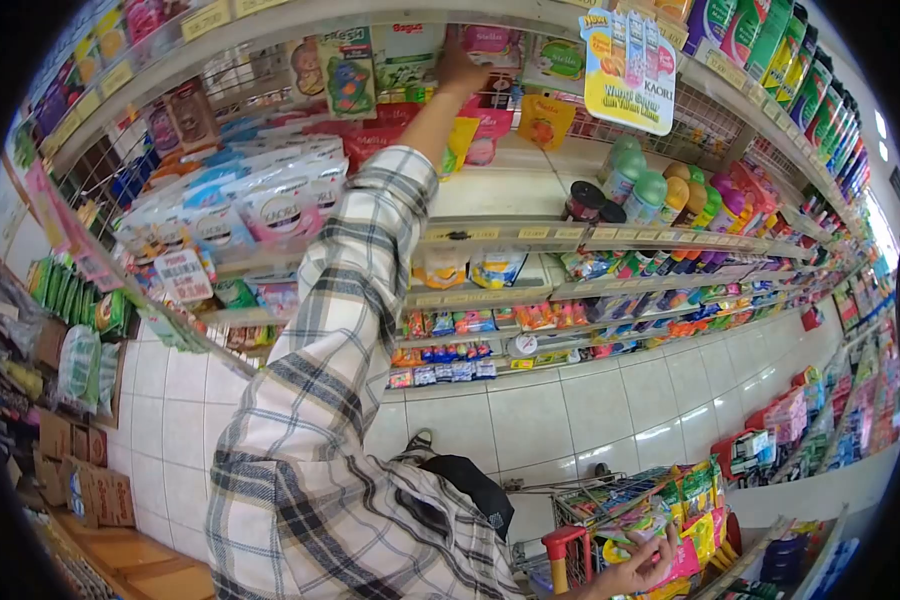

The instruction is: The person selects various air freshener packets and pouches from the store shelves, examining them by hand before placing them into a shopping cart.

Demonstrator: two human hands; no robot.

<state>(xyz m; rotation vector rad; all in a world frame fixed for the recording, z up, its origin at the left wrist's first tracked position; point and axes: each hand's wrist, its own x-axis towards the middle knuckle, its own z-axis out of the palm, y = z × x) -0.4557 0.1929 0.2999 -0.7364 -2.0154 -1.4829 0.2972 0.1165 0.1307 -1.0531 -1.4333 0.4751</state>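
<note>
My right or left arm cannot be told apart by sleeve alone, but the raised one comes from the left side: my left hand (460, 70) reaches up to the hanging packets on the top shelf, beside a pink Stella packet (490, 42). Its fingers are blurred and partly hidden. Yellow and pink packets (485, 140) hang below the wrist. At the bottom, my right hand (645, 568) is over the shopping cart (570, 505), close to yellow and pink packets (705, 535), its fingers apart and slightly curled.
White Kaori bags (280, 210) fill the shelf at left. Green-capped containers (650, 190) stand on the shelf at right. A promotional card (630, 75) hangs from the top shelf edge. Cardboard boxes (100, 492) lie at lower left, and tiled floor (530, 420) runs below the shelves.
</note>
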